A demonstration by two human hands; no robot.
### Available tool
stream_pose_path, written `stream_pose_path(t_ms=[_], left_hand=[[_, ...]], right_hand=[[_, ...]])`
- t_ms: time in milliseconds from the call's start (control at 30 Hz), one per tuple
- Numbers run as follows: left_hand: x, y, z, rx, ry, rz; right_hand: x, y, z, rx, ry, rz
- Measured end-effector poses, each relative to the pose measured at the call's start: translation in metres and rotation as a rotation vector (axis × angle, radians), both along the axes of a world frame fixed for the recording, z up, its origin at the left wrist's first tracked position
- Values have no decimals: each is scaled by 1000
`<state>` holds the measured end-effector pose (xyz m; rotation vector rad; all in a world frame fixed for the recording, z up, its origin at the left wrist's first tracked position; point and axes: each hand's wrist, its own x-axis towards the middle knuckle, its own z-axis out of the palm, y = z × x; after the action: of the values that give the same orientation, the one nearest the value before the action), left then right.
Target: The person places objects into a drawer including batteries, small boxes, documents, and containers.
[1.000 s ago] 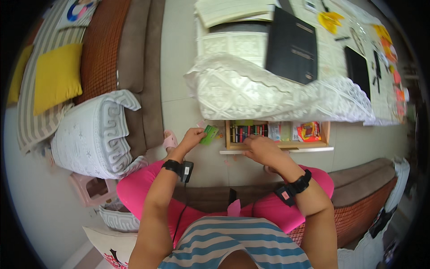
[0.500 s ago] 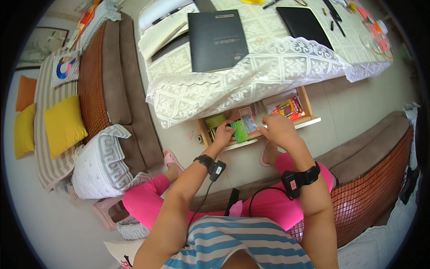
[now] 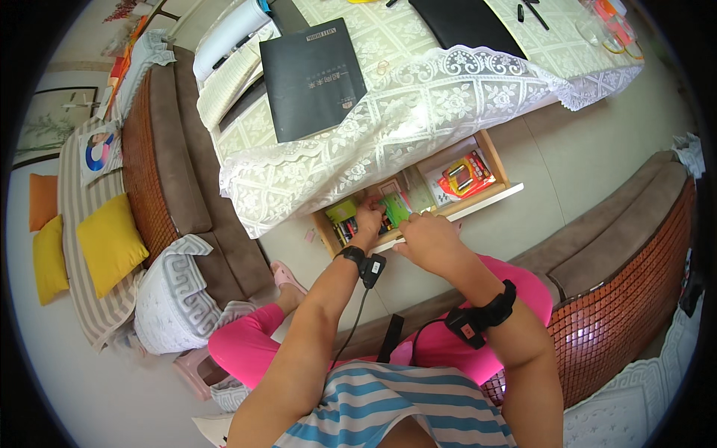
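An open wooden drawer [image 3: 490, 198] juts out below the lace-covered table. My left hand [image 3: 367, 221] reaches down into its left part, fingers bent, their tips hidden among small dark and coloured sticks or cells [image 3: 346, 230]. Just right of those fingers is a bright green flat packet [image 3: 395, 210]. My right hand [image 3: 432, 240] is at the drawer's front edge with its fingers curled, close to the packet; whatever they pinch is too small to name. Behind my left hand lies an olive-green box [image 3: 341, 210]. A red and yellow blister pack [image 3: 467, 176] fills the right compartment.
On the table [image 3: 418, 97] are a dark folder [image 3: 312, 81], a black flat case [image 3: 459, 26], an open notebook [image 3: 231, 93] and pens. A brown sofa [image 3: 187, 142] stands left, another seat [image 3: 624, 231] at right. A pink stool [image 3: 196, 373] is at lower left.
My view has shifted. My left hand has moved off the green packet and deeper into the drawer's left part. My right hand has come left, nearer to the packet.
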<state>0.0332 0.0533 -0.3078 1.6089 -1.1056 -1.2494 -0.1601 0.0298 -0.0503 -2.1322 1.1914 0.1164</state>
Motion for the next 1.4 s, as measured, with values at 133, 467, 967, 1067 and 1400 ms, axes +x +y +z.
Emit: stream_pose_path(t_ms=[133, 467, 967, 1067, 1400], left_hand=[[-20, -1, 23, 24, -92, -27], [26, -1, -25, -95, -280, -124], [189, 42, 115, 274, 122, 403], [223, 68, 101, 317, 103, 571], [252, 115, 31, 473, 231, 716]], right_hand=[[0, 0, 2, 84, 44, 33], [28, 7, -2, 97, 70, 143], [93, -5, -7, 83, 51, 207], [119, -5, 2, 120, 82, 249], [175, -4, -15, 102, 111, 364]])
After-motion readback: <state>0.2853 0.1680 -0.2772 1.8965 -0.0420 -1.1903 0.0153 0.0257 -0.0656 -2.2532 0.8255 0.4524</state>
